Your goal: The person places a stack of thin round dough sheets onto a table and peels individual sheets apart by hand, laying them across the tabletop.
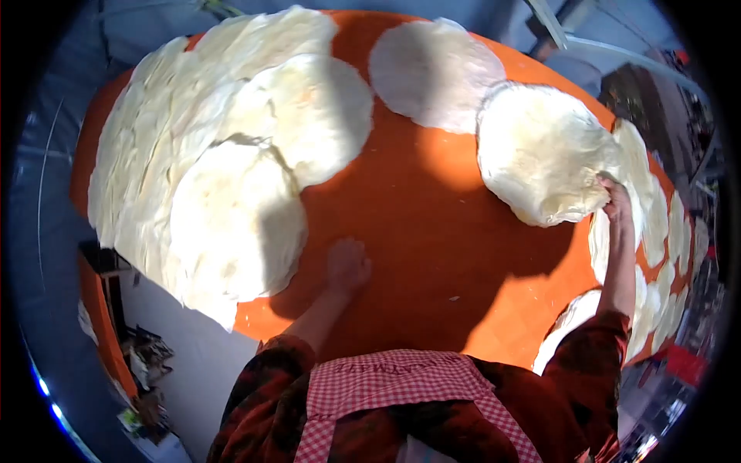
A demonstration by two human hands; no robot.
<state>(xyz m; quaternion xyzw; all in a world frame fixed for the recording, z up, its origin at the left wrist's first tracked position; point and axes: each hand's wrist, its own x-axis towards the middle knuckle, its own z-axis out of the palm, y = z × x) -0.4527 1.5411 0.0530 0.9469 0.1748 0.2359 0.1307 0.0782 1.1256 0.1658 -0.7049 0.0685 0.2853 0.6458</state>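
My right hand [615, 197] is closed on the lower right edge of a thin round flatbread [540, 154], which lies over the right side of the orange table. My left hand [349, 265] is in shadow at the near middle of the table, its fingers curled into a fist, and nothing shows in it. Left of that hand is a pale flatbread [231, 224], overlapping another flatbread [316, 116] behind it. At the back lies a single flatbread [432, 73], close to the one in my right hand.
The orange table [417, 255] curves around me. Many overlapping flatbreads [147, 154] cover its left side. More flatbreads [652, 216] lie in rows at the far right, beyond my right arm. Grey sheeting and metal poles [548, 23] stand behind the table.
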